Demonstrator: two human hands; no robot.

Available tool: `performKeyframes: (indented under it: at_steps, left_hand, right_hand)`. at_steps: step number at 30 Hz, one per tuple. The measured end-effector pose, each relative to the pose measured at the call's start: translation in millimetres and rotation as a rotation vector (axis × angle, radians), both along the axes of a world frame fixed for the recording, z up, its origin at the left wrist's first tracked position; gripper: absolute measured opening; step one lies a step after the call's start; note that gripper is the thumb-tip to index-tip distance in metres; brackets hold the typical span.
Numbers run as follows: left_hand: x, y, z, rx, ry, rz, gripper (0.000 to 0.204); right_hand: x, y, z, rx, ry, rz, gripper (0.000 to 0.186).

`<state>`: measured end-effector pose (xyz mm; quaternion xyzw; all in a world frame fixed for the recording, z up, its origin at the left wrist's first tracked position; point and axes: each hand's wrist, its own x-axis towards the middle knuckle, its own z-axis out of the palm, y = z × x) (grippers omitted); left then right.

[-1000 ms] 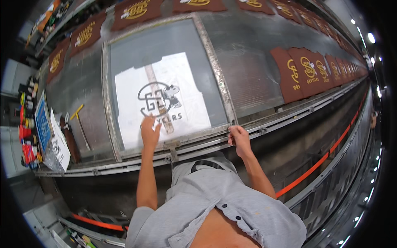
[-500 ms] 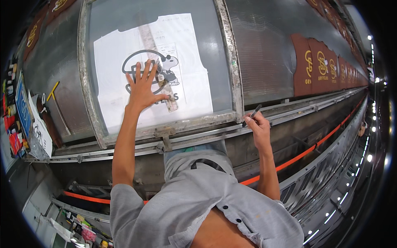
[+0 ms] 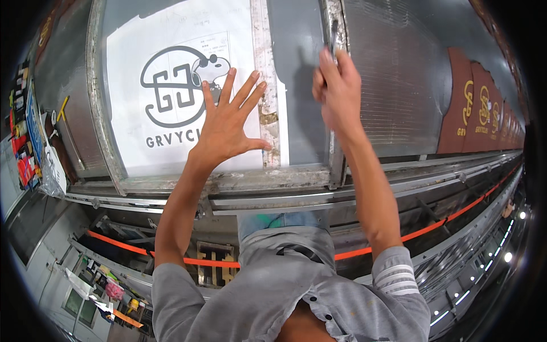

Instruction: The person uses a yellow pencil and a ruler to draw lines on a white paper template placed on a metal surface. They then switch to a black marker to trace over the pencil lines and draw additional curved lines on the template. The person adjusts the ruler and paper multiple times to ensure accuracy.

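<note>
Pinching a slim dark pen [image 3: 334, 32] in the right hand [image 3: 339, 91], holding it over the right bar of the metal frame [image 3: 337, 162]; can't tell if it's touching. Left hand [image 3: 227, 122] is spreading wide over the white printed sheet [image 3: 126, 108], thumb and fingertips overlapping the worn strip [image 3: 261, 43]. Sheet is lying inside the frame outline, strip running along its right side. Brown fabric pieces [image 3: 458, 100] are lying off right, yellow-handled tool [image 3: 69, 129] off left.
</note>
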<state>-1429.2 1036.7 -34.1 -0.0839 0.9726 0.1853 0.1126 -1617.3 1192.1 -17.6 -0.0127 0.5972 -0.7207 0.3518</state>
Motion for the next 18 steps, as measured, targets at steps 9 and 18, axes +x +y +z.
performKeyframes:
  at_steps: [9,18]
  left_hand:
    - [-10,5,-7,-0.005,0.071,-0.008,0.133]
    - [-9,7,-11,0.022,0.149,0.018,0.127]
  right_hand:
    - [-59,-63,-23,-0.179,0.401,-0.006,0.018]
    - [-17,49,2,-0.309,0.414,-0.319,0.013]
